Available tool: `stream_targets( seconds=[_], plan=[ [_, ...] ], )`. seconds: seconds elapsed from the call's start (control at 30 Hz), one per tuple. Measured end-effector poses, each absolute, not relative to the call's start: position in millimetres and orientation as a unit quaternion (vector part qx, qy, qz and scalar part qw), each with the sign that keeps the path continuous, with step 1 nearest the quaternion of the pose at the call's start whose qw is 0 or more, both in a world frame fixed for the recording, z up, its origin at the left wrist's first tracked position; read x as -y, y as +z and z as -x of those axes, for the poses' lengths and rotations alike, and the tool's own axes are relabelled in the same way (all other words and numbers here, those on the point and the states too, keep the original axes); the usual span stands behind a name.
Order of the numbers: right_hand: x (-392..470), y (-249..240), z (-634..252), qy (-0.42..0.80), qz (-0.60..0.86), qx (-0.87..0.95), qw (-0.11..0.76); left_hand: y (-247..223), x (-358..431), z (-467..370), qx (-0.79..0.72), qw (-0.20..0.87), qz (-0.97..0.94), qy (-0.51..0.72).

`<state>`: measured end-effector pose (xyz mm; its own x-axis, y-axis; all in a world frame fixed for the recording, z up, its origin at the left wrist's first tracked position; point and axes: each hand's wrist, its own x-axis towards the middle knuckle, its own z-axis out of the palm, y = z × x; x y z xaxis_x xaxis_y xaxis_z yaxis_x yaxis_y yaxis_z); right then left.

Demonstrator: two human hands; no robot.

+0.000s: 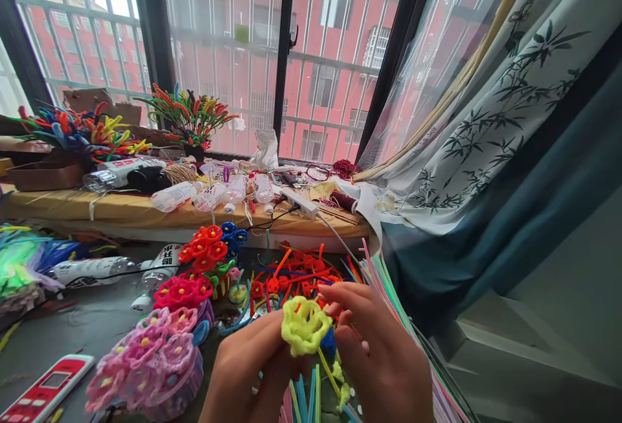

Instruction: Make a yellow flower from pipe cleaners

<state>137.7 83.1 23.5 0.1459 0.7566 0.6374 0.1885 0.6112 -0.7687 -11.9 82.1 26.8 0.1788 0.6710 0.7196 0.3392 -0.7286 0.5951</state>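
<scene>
Two hands meet low in the middle of the view, at about 6 o'clock. The left hand (pixel 253 371) and the right hand (pixel 379 352) both pinch a fuzzy yellow flower (pixel 305 326). The fingers of each hand are curled in close around it, not spread out. The flower sits right between the fingertips, just above a thin yellow stem (pixel 335 377) that runs down toward 5 o'clock. A bit of blue fuzz (pixel 329 342) peeks out under the flower, touching the right hand.

At 9 o'clock from the hands lies a heap of pink flowers (pixel 150 361). Red flowers (pixel 182 292) sit above them, toward 10 o'clock. Near 12 o'clock there is a tangle of orange and red fuzzy sticks (pixel 296 274). A fan of straight coloured sticks (pixel 389 287) spreads out at 2 o'clock, just beside the right hand. A red and white remote (pixel 46 387) lies far off at 8 o'clock. A white power strip (pixel 299 201) rests on the window ledge (pixel 72 206) at 12 o'clock.

What could go wrong? I think the soft petals could get squashed if the fingers squeeze too hard. The thin stem could bend in the wrong spot or slip out. The flower could also drop into the messy pile and catch on the other fuzzy sticks.
</scene>
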Motion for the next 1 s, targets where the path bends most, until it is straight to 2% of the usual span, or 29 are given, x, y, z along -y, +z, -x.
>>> stream_targets(
  seconds=[0.33,0.6,0.87,1.0],
  plan=[
    [-84,22,-141,0.207,0.359,0.674,0.612,26,-85,18,-0.320,0.148,-0.771,0.531],
    [-83,25,-140,0.209,0.332,0.677,0.623,22,-84,23,-0.325,0.146,-0.793,0.494],
    [-83,21,-142,0.194,0.326,0.672,0.636,19,-87,16,-0.297,0.192,-0.759,0.547],
    [-82,23,-141,0.203,0.330,0.681,0.622,17,-89,13,-0.310,0.170,-0.751,0.558]
  ],
)
